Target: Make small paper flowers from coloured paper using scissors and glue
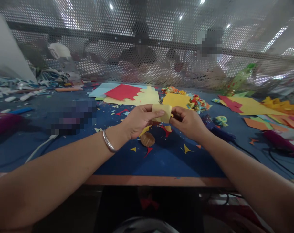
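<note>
My left hand, with a silver bangle at the wrist, pinches a small pale yellow felt piece between thumb and fingers. My right hand is closed at the right edge of that piece. A bit of deeper yellow shows at its fingertips, but what they grip is too small to make out. Just below my left hand, a round wooden-looking disc lies on the blue table. Yellow and red scraps are scattered around it.
Red and pale yellow sheets lie behind my hands, beside a yellow sheet and colourful rosettes. At the right are a dark blue corded tool and a green-capped bottle. A perforated metal screen stands at the back.
</note>
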Tool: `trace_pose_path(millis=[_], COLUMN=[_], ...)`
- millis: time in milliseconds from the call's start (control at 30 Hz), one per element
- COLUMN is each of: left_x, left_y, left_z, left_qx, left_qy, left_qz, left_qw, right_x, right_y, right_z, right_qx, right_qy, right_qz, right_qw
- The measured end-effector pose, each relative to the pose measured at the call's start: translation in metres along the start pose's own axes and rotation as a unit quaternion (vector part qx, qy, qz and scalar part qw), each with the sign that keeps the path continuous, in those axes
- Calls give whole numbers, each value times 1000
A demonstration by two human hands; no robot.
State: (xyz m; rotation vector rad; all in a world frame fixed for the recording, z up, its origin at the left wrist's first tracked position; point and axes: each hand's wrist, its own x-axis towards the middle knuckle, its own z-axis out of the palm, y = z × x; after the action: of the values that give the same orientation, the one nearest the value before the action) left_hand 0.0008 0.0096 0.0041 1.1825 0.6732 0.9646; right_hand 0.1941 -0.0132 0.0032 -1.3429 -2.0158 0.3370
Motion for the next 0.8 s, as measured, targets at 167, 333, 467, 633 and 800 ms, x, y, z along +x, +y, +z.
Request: trace_pose_path(millis=[167, 333, 467, 633, 800], left_x=[2, 5, 0, -4, 1], left_y=[-6, -6, -1, 4, 5], left_z=[7, 8, 11, 11, 0], left_qx=[20, 37, 15, 8, 48], left_qy=[31, 45, -22, -106, -54], left_qz=[11, 8, -5, -93, -110], left_qw=[999, 998, 1000, 990, 991], right_x=[1, 1, 3, 6, 7], right_y=[-2, -5, -3, 4, 7], right_z=[5, 9, 7, 3, 0], right_qx=[-8, -62, -16, 93, 195], right_qy=[-25, -21, 5, 28, 82], right_qz=[-23, -23, -22, 50, 74], right_qw=[999, 998, 1000, 994, 974])
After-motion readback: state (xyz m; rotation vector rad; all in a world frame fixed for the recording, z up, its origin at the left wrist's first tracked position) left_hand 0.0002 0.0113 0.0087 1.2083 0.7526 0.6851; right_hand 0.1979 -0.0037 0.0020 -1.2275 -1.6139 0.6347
